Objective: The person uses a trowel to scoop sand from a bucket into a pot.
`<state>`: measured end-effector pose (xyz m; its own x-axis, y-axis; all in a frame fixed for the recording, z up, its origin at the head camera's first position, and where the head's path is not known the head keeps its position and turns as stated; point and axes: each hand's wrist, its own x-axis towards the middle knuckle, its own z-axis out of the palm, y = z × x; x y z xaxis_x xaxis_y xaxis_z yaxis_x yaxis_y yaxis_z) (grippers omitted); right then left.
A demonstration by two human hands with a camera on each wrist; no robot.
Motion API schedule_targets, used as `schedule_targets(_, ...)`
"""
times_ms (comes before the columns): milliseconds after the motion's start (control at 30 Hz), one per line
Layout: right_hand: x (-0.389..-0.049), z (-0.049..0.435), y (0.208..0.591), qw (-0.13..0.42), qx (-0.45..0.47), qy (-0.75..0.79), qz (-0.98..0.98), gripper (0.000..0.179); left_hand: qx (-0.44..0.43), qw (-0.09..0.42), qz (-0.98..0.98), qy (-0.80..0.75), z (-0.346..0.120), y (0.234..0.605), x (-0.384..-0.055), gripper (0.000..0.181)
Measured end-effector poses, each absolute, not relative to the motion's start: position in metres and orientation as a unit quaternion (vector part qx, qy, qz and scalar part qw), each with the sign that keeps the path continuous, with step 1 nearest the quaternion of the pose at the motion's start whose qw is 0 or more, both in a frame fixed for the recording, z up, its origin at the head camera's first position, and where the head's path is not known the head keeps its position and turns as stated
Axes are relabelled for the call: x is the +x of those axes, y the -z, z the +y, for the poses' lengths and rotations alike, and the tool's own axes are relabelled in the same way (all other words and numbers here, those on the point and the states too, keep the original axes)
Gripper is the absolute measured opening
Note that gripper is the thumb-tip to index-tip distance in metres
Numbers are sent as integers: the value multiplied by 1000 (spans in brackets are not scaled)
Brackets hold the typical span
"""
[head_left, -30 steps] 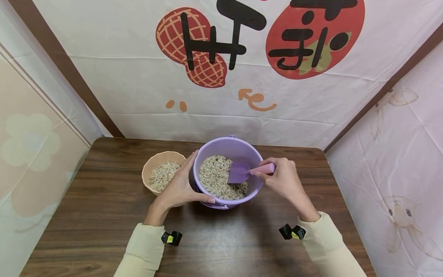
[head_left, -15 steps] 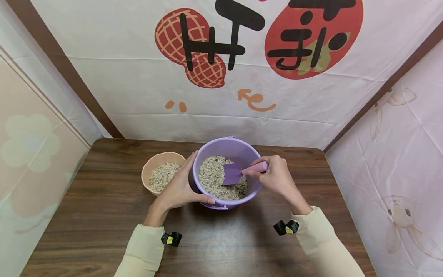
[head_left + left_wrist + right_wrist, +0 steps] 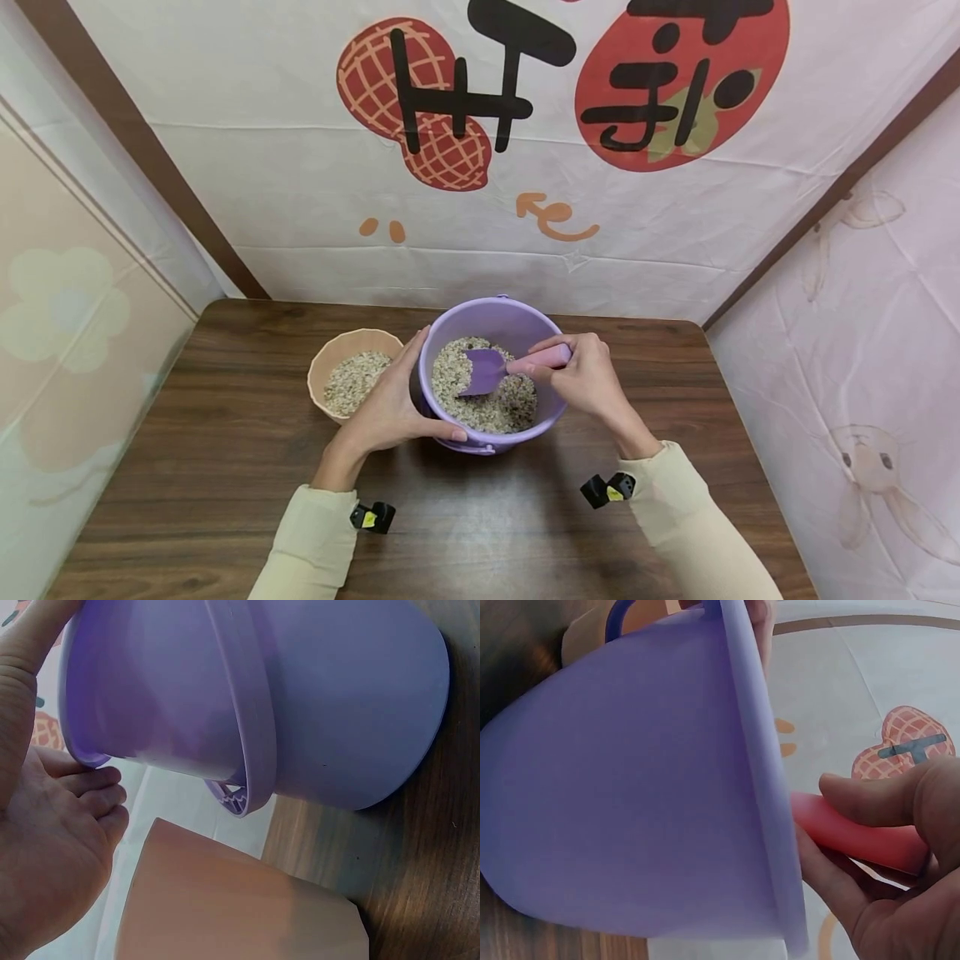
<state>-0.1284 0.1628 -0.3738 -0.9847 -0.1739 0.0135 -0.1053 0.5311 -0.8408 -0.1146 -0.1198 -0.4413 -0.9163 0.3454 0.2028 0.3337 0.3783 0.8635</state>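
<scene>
A purple bucket stands on the table, part filled with pale, speckled loose grains. My left hand holds the bucket from its left side, thumb on the near rim and fingers against the outside. With my right hand I grip the pink handle of a toy shovel; its purple blade lies tilted on the grains, its front edge among them at the left. The left wrist view has the bucket's wall and lowered bail. In the right wrist view the wall hides the blade, leaving the pink handle.
A peach bowl with similar grains stands left of the bucket, partly behind my left hand. The brown wooden table ends at a printed cloth wall behind. More cloth hangs at both sides.
My right hand has moved left with the shovel, carrying the blade across the grains from the bucket's right half towards its left. The left hand and bucket have stayed in place.
</scene>
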Motion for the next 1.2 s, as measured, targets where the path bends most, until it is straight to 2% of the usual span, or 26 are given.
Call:
schedule_targets(267,-130,163,381,22,-77,497,864,16,203,6,832,-516,-120,441,-114,147)
schedule_targets(633,-125,175,388,63,-54,569,818,25,209,0,826,-523,-119,441,-114,145)
schedule_targets(833,-117,183,394,44,-36,623,780,34,209,-2,826,-523,-119,442,-115,145)
schedule_targets(1200,-104,198,398,15,-66,727,683,39,197,6,833,-517,-119,443,-115,147)
